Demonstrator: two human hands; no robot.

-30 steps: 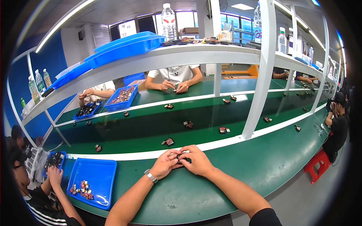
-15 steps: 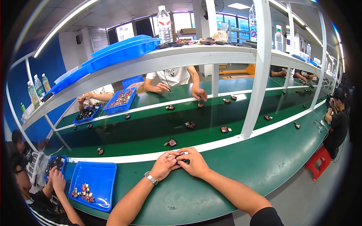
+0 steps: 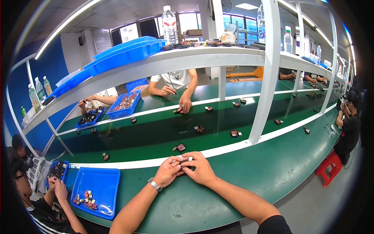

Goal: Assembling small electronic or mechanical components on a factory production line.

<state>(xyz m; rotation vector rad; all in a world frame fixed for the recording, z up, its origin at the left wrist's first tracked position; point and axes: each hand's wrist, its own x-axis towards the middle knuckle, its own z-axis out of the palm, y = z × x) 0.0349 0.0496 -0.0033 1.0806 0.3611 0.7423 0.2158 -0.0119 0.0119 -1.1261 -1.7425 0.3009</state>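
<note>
Both my hands meet over the green worktop, just in front of the white rail. My left hand (image 3: pixel 168 172), with a metal watch on its wrist, is closed on one side of a small dark part (image 3: pixel 184 161). From the other side my right hand (image 3: pixel 199 169) grips the same part. Fingers cover most of it, so its exact kind cannot be made out. Beyond the rail, a small black piece with red and pale bits (image 3: pixel 179 147) lies on the green conveyor belt (image 3: pixel 156 136), close to my fingertips.
A blue tray (image 3: pixel 116 183) with several small red-and-yellow parts stands left of my arms. Beside it a co-worker's hands (image 3: pixel 58 187) work over another bin. A white post (image 3: pixel 265 78) rises ahead to the right, carrying a shelf (image 3: pixel 218 58). Across the belt, a person's hand (image 3: pixel 185 103) touches a piece.
Pieces on the belt have shifted slightly to the right. The person across has moved a hand leftward onto a piece. My hands have barely moved, still around the dark part.
</note>
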